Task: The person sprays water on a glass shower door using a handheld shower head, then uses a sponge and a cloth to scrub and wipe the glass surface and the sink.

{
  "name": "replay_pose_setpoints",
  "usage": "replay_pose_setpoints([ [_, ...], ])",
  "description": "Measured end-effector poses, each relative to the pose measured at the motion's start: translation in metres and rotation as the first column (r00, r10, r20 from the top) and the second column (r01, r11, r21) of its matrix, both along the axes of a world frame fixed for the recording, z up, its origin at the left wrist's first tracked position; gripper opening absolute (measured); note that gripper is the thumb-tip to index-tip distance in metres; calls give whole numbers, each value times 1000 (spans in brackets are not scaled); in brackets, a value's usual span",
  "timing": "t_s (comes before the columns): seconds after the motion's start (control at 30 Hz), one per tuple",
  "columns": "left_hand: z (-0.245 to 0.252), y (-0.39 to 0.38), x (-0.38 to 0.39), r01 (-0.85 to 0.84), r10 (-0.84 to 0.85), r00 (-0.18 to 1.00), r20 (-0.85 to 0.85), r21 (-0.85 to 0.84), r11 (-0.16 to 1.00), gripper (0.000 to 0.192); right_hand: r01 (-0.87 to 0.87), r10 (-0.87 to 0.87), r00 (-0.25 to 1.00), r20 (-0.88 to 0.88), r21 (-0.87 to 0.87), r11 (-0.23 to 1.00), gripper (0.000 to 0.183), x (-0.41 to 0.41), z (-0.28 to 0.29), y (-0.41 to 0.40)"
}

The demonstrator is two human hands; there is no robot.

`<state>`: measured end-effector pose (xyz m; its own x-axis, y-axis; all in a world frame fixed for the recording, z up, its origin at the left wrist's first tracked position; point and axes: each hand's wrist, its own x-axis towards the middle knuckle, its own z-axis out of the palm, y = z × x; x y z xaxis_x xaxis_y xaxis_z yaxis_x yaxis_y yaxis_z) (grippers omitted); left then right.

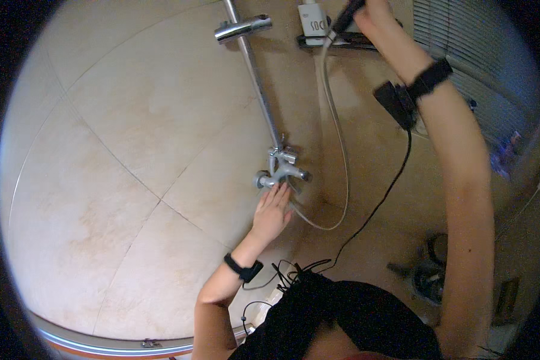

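In the upper right, my right hand (pixel 374 15) is wrapped around the dark handle of a hand shower (pixel 348 17), whose head is out of the picture. A pale flexible shower hose (pixel 337 119) hangs from the handle and loops up to a chrome shower mixer (pixel 284 168) on the tiled wall. My left hand (pixel 272 210) reaches up to the mixer's underside with fingers stretched out. Its fingertips overlap the mixer body; firm contact cannot be made out. Above the mixer runs a chrome riser rail (pixel 258 87) with a sliding shower holder (pixel 243 29).
A white bottle (pixel 312 20) bearing writing stands on a dark corner shelf (pixel 357 41). A black cable (pixel 387 198) hangs from the device on my right wrist. Window blinds (pixel 459 33) are at upper right. Dark objects (pixel 427 274) lie low right; a metal track (pixel 117 344) edges the bottom left.
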<state>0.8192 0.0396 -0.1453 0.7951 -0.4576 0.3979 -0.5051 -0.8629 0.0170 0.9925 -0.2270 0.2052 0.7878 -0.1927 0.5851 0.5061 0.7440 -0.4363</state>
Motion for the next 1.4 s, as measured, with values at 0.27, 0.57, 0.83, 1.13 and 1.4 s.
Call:
replay_pose_setpoints([
  [0.27,-21,80,-84,-273,247,954,-168,-158,949,53,333,-309,933,183,-123,935,22,-7,68,116],
  [0.57,-37,84,-94,-326,249,924,-291,-255,911,50,465,-390,878,276,-303,832,41,-20,65,128],
  [0.83,-40,59,-42,-165,71,953,-295,-307,937,52,487,-387,867,314,-369,791,53,-23,53,139],
  [1.13,0,36,46,98,-158,985,-66,-538,837,64,426,-349,904,246,-486,763,51,-18,61,131],
  [1.4,147,-3,187,23,-177,981,-84,-847,532,52,336,-296,942,160,-443,831,27,-5,72,116],
])
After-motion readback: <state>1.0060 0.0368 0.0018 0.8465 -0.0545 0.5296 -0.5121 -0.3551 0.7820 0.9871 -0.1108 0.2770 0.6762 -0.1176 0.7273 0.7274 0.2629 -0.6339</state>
